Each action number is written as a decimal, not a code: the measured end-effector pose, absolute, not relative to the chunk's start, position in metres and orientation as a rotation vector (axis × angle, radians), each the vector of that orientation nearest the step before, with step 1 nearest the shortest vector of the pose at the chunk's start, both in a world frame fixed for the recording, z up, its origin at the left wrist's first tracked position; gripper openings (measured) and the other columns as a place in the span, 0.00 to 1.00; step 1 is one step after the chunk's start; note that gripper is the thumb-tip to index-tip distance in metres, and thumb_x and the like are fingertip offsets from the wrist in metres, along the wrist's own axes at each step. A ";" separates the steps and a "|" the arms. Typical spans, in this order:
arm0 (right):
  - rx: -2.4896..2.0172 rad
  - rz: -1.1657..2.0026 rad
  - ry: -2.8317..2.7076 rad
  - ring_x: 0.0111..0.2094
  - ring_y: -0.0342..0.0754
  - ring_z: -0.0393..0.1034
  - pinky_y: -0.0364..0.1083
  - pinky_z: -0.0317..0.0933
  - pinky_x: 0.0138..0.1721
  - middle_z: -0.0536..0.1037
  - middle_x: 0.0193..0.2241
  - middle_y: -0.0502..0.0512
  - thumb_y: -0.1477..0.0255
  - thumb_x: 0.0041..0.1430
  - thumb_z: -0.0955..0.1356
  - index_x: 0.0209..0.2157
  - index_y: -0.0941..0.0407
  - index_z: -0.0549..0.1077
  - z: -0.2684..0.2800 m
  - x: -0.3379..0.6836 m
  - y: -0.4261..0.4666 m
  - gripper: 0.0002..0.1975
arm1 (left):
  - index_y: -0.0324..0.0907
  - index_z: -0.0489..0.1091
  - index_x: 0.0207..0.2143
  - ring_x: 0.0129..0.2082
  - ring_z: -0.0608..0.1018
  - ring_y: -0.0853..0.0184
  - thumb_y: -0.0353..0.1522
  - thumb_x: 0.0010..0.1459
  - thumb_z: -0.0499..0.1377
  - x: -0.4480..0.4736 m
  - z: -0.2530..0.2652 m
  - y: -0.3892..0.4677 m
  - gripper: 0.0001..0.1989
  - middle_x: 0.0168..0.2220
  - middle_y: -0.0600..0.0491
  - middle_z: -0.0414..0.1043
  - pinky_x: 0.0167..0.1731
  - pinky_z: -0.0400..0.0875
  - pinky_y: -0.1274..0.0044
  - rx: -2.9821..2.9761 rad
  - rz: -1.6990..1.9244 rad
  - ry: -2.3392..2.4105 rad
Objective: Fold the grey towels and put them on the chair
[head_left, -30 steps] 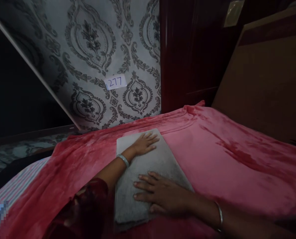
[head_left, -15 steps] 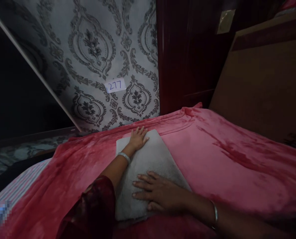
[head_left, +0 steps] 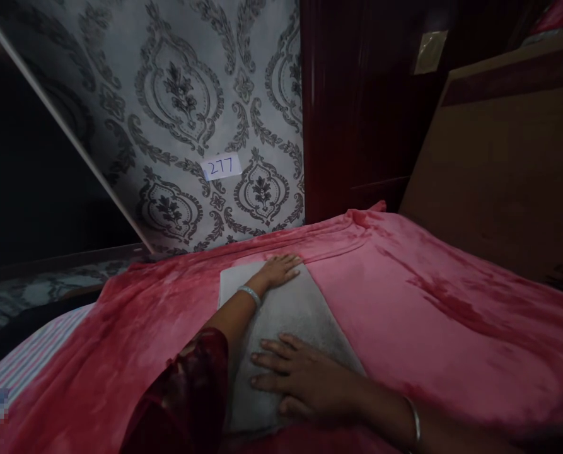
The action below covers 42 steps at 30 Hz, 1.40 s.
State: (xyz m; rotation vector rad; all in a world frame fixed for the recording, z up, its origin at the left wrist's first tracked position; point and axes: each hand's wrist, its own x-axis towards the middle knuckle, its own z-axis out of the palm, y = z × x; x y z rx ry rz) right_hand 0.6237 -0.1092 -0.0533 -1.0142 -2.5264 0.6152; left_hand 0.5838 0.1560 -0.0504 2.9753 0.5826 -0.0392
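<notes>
A folded grey cloth (head_left: 309, 312) lies flat on a pink and red plush blanket (head_left: 404, 302). My left hand (head_left: 280, 270) rests palm down at the cloth's far end, its fingers stretched toward the far right corner. Nearer to me, my right hand (head_left: 304, 378) is spread flat on the cloth, fingers pointing left. Neither hand grips anything. My forearms hide parts of the cloth's left and near edges. Each wrist wears a bangle, and a shiny dark red sleeve covers my left forearm.
Behind the blanket stands a patterned grey wall (head_left: 181, 126) with a paper label (head_left: 221, 166) reading 277. A dark red wooden panel (head_left: 352, 113) adjoins it. A large cardboard sheet or box (head_left: 503, 176) leans at the right. Striped fabric (head_left: 35, 347) shows at the left.
My left hand has slid to the right across the far end of the cloth. My right hand stays nearly in place on the cloth. The view has tilted slightly upward.
</notes>
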 end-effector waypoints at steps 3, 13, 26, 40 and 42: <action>-1.022 0.594 -2.524 0.72 0.54 0.38 0.64 0.33 0.70 0.51 0.71 0.53 0.56 0.72 0.59 0.70 0.43 0.54 -0.052 0.624 -0.110 0.28 | 0.49 0.52 0.70 0.71 0.54 0.60 0.46 0.70 0.43 0.583 -0.050 0.170 0.30 0.72 0.48 0.51 0.68 0.49 0.59 2.943 0.004 0.681; -1.052 0.525 -2.598 0.72 0.52 0.35 0.63 0.32 0.69 0.50 0.71 0.54 0.58 0.72 0.60 0.70 0.46 0.55 -0.058 0.623 -0.110 0.28 | 0.50 0.53 0.70 0.73 0.48 0.52 0.51 0.67 0.45 0.521 -0.031 0.138 0.33 0.73 0.48 0.45 0.68 0.39 0.52 3.069 0.096 0.658; -1.172 0.422 -2.617 0.72 0.53 0.36 0.63 0.32 0.70 0.50 0.71 0.52 0.60 0.73 0.60 0.69 0.45 0.56 -0.057 0.616 -0.119 0.26 | 0.49 0.52 0.70 0.72 0.49 0.50 0.48 0.69 0.41 0.463 -0.054 0.138 0.31 0.73 0.49 0.47 0.68 0.41 0.51 2.801 0.128 1.292; -1.295 0.096 -2.442 0.71 0.56 0.42 0.64 0.42 0.68 0.54 0.70 0.55 0.59 0.70 0.62 0.69 0.47 0.56 -0.094 0.615 -0.151 0.29 | 0.48 0.56 0.69 0.73 0.47 0.57 0.47 0.69 0.45 0.373 -0.064 0.036 0.29 0.73 0.49 0.46 0.69 0.46 0.57 2.739 0.238 0.840; -1.299 0.088 -2.407 0.71 0.55 0.44 0.63 0.44 0.68 0.55 0.70 0.55 0.58 0.70 0.62 0.69 0.47 0.57 -0.097 0.616 -0.153 0.29 | 0.48 0.60 0.67 0.72 0.51 0.59 0.44 0.70 0.44 0.352 -0.068 0.016 0.27 0.72 0.50 0.51 0.69 0.48 0.58 2.688 0.360 0.754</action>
